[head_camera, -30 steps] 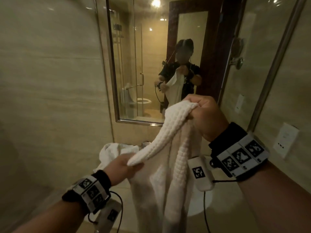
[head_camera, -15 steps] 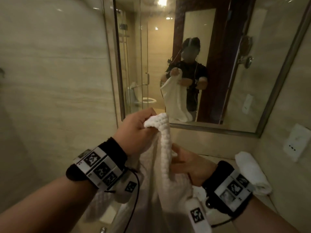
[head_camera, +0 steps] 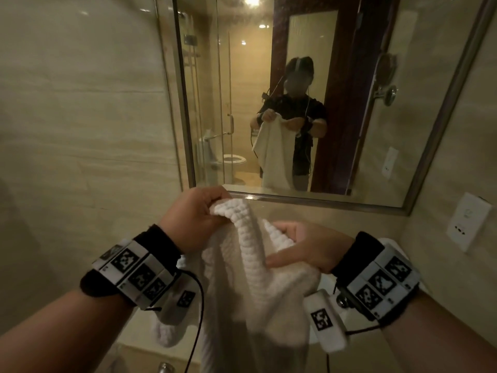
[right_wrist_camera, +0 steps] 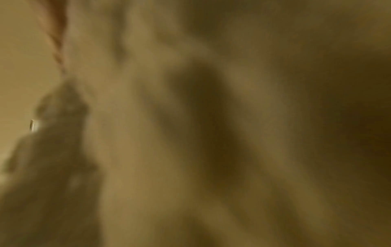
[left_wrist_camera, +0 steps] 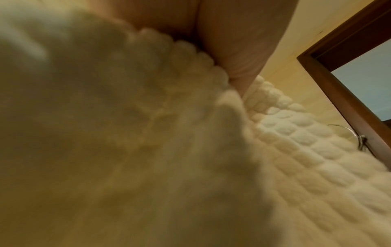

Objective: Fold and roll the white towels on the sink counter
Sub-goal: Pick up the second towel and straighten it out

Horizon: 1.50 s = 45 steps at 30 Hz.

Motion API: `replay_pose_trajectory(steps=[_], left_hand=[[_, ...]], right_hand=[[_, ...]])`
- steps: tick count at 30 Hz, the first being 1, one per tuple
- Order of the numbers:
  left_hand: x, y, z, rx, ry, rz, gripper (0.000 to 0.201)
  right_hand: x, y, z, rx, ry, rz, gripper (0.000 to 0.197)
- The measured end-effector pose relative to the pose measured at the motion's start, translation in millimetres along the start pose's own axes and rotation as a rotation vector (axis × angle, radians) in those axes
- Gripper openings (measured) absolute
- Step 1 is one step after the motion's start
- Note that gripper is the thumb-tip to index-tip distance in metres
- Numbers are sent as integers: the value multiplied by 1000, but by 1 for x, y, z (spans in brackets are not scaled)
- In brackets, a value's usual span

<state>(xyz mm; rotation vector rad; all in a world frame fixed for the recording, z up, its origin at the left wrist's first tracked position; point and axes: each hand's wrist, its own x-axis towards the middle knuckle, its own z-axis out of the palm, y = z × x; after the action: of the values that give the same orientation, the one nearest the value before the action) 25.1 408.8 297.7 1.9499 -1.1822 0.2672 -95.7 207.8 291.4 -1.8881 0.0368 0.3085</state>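
A white waffle-weave towel (head_camera: 250, 292) hangs in the air between my hands, above the sink counter. My left hand (head_camera: 199, 211) grips its bunched top corner, the highest point of the cloth. My right hand (head_camera: 304, 246) is a little lower and to the right and pinches the towel's upper edge, thumb in front and fingers behind. In the left wrist view the towel (left_wrist_camera: 296, 150) fills most of the picture beneath my fingers (left_wrist_camera: 232, 41). The right wrist view is a blur of towel (right_wrist_camera: 190, 133).
A large wall mirror (head_camera: 322, 103) faces me and reflects me holding the towel. A wall socket (head_camera: 468, 222) is at the right. Another white towel (head_camera: 166, 332) lies bunched under my left wrist. A tap top (head_camera: 165, 368) shows at the bottom edge.
The left hand rose from low to take the towel's top corner. The right hand dropped from the high corner and now pinches the edge further right, apart from the left.
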Motion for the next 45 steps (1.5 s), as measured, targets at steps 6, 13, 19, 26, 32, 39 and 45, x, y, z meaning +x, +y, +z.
replay_pose_trajectory(steps=[6,13,19,26,32,39,45], left_hand=[[-9,-8,-3,-54,19,-49,16],[-7,-5,3,-86,26,-50,21],[-5,7,11,-51,8,18,25],[-6,7,15,-56,-15,17,23],[-3,5,16,38,-5,42,14],[-29,-52,15,182,-80,-86,29],[-41,-86,1,80,-72,-205,19]], right_hand=[[-11,-7,-10,88,19,-154,36],[-20,-9,-13,10,-47,-167,61],[-33,-10,-15,36,-142,-342,39],[-41,-15,-34,-321,324,-416,31],[-41,-20,-28,-1124,459,-300,25],[-84,-54,-68,-1267,855,-644,46],[-113,-64,-96,-1207,902,-581,41]])
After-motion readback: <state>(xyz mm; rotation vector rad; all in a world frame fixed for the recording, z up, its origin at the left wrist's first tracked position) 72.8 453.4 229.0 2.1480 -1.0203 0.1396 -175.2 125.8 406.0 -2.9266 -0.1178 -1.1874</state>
